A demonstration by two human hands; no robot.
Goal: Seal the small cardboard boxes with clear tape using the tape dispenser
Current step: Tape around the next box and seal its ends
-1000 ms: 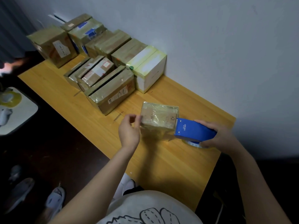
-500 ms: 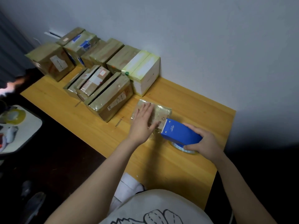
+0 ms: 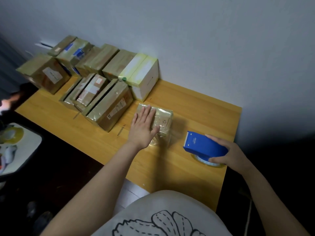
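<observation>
1. The wooden table (image 3: 196,172) carries the box.
2. The other boxes (image 3: 109,108), taped, stand left of and behind the box.
3. The box (image 3: 164,120) is tape-wrapped.
4. The blue dispenser (image 3: 202,146) is right of the box, apart from it.
5. The left hand (image 3: 144,129) lies flat on the box, fingers straight.
6. The right hand (image 3: 234,156) grips the dispenser.

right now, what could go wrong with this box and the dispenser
The clear tape on the near side of the small box looks loose against the table and may stick or crease. The tape dispenser in the right hand is near the table's edge; set down there, it could slip off. Its cutter end faces the left hand on the box.
</observation>
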